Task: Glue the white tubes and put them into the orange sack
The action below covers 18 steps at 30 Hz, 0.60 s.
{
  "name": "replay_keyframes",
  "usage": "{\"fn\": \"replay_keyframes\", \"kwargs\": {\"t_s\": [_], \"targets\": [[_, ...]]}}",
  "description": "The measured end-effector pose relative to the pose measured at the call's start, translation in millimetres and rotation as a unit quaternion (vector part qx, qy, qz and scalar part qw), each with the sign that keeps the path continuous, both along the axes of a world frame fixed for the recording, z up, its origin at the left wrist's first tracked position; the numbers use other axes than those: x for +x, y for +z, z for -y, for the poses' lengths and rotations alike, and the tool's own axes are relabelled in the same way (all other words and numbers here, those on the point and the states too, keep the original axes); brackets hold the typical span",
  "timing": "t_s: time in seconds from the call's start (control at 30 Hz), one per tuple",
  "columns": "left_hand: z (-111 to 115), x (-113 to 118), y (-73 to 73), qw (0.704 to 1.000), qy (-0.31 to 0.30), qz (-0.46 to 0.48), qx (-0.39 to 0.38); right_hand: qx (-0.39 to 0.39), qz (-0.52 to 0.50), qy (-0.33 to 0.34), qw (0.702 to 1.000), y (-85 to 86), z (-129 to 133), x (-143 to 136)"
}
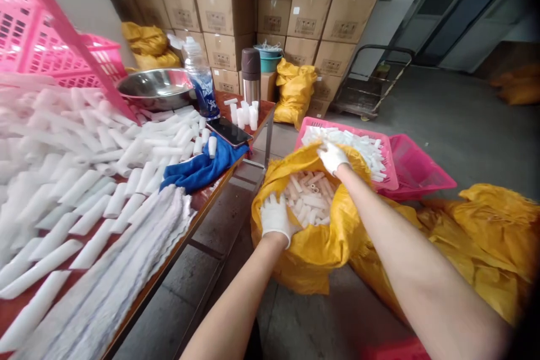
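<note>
A yellow woven sack [337, 242] stands with its mouth spread, holding many short white tubes [310, 202], some tinted pinkish in the sack's shade. Both my hands wear white gloves. My left hand [275, 216] lies against the inside of the sack's near-left rim, its fingers stretched and apart. At the far rim, my right hand [332, 157] has its fingers closed over the folded edge of the sack. Just behind it sits a pink basket [390, 160] heaped with more white tubes.
On the left, a table [206, 194] bears piled white tubes, a striped towel [122, 275], a blue cloth [202, 166], a phone [230, 130], a bottle [202, 81], a thermos [251, 76] and a steel basin [156, 87]. Cartons [215, 8], a trolley [358, 98] and yellow sacks [472, 253] stand around.
</note>
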<state>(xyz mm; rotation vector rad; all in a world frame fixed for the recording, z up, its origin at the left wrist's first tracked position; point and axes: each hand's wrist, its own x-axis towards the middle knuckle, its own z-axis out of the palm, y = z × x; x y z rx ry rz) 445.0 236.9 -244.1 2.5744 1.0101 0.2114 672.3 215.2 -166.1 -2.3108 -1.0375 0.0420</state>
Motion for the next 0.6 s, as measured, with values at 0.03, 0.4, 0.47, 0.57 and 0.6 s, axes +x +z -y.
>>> {"fn": "replay_keyframes", "kwargs": {"t_s": [0.03, 0.4, 0.47, 0.57, 0.6], "targets": [[-0.4, -9.8, 3.8, 1.0, 0.006, 0.028, -0.006, 0.01, -0.004, -0.006, 1.0, 2.6, 10.1, -11.7], [87.5, -249.2, 16.4, 0.894, 0.337, 0.241, -0.171, -0.12, -0.134, 0.019, 0.984, -114.0, 316.0, -252.0], [118.8, -294.2, -3.9, 0.889, 0.37, 0.166, -0.214, -0.215, -0.173, -0.013, 0.961, -145.4, 367.9, -288.6], [164.3, -343.0, -36.7, 0.891, 0.367, 0.069, -0.257, -0.292, -0.217, -0.116, 0.924, -175.9, 436.6, -326.7], [177.5, -354.4, -45.7, 0.894, 0.36, 0.046, -0.263, -0.295, -0.223, -0.149, 0.917, -181.6, 457.3, -334.8]]}}
